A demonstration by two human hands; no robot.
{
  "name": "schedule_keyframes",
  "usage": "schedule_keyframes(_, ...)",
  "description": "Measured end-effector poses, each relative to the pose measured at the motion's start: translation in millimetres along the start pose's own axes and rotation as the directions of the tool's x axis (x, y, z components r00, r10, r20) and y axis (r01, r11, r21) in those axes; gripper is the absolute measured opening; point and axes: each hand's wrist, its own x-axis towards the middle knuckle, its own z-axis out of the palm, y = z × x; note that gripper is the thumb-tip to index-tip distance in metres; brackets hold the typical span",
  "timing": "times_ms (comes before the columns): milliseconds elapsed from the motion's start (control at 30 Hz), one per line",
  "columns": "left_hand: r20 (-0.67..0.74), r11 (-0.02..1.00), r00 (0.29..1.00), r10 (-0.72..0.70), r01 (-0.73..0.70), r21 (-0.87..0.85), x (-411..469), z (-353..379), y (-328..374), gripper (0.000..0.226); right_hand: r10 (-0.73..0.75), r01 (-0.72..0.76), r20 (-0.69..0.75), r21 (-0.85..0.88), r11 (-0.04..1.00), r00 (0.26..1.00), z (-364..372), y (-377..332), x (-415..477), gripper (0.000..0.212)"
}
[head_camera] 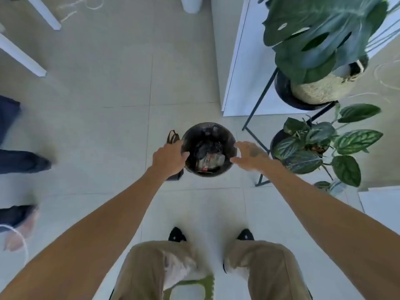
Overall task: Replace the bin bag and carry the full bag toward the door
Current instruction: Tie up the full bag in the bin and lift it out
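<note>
A small round black bin point(208, 128) stands on the tiled floor straight below me, lined with a black bin bag point(205, 148) that holds crumpled rubbish. My left hand point(168, 158) rests on the bin's left rim, thumb hooked over the bag's edge and fingers curled outside. My right hand point(249, 154) hovers at the right rim with fingers apart, holding nothing. A dark bag with a handle loop point(172, 137) lies beside the bin on its left, partly hidden under my left hand.
Potted plants on a black metal stand point(311, 148) crowd the bin's right side. A white cabinet point(242, 68) stands behind it. Another person's legs point(19, 161) are at the left edge. White table legs point(23, 59) stand far left. My shoes point(177, 234) are near the bin.
</note>
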Motion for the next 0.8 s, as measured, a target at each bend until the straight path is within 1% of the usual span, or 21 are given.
schedule_keyframes(33, 0.009, 1.0, 1.0, -0.008, 0.008, 0.001, -0.2, 7.4, -3.8, 0.035, 0.016, -0.016, 0.023, 0.013, 1.0, 1.0, 7.1, 1.5, 1.3, 0.062)
schedule_keyframes(100, -0.038, 1.0, 0.999, -0.005, 0.005, -0.007, 18.1, 31.3, -14.3, 0.032, 0.035, -0.035, 0.002, 0.022, 0.999, 0.999, 21.5, 7.8, 20.6, 0.06)
schedule_keyframes(133, -0.035, 1.0, 0.999, -0.016, 0.016, 0.0, 23.8, 42.4, -18.2, 0.032, 0.047, -0.047, 0.004, 0.015, 0.999, 0.999, 29.7, 9.5, 28.5, 0.059)
schedule_keyframes(233, -0.102, 0.999, 0.994, -0.044, 0.043, -0.008, 56.5, 74.5, -31.7, 0.034, 0.061, -0.063, -0.081, -0.027, 0.998, 0.995, 41.3, 8.7, 73.5, 0.05)
schedule_keyframes(300, -0.103, 0.998, 0.992, -0.066, 0.066, -0.007, 73.2, 104.6, -44.5, 0.034, 0.092, -0.098, -0.113, -0.046, 0.994, 0.989, 58.2, 7.9, 97.1, 0.044)
schedule_keyframes(400, -0.125, 0.993, 0.986, -0.108, 0.101, -0.058, 94.6, 155.4, -60.6, 0.037, 0.125, -0.134, -0.209, -0.033, 0.99, 0.97, 94.9, 15.9, 133.7, 0.045)
schedule_keyframes(467, -0.174, 0.987, 0.975, -0.141, 0.124, -0.102, 113.8, 181.0, -68.4, 0.043, 0.14, -0.16, -0.311, -0.038, 0.986, 0.94, 112.3, 21.6, 161.0, 0.047)
schedule_keyframes(567, -0.302, 0.973, 0.934, -0.189, 0.136, -0.189, 136.5, 207.9, -75.6, 0.049, 0.156, -0.194, -0.495, -0.026, 0.981, 0.855, 131.7, 31.8, 190.2, 0.046)
schedule_keyframes(600, -0.339, 0.965, 0.918, -0.204, 0.129, -0.23, 141.8, 209.1, -76.1, 0.051, 0.16, -0.202, -0.532, -0.021, 0.979, 0.832, 129.3, 33.5, 194.4, 0.047)
schedule_keyframes(700, -0.394, 0.946, 0.892, -0.222, 0.099, -0.31, 153.8, 241.1, -80.3, 0.054, 0.177, -0.215, -0.598, 0.007, 0.977, 0.782, 155.9, 44.4, 216.7, 0.055)
schedule_keyframes(767, -0.42, 0.936, 0.881, -0.217, 0.066, -0.346, 162.4, 254.4, -79.5, 0.046, 0.176, -0.209, -0.622, 0.02, 0.978, 0.763, 165.6, 49.4, 227.3, 0.063)
schedule_keyframes(800, -0.431, 0.935, 0.878, -0.208, 0.048, -0.352, 166.4, 257.2, -79.4, 0.041, 0.18, -0.207, -0.618, 0.028, 0.978, 0.765, 167.0, 51.1, 229.9, 0.067)
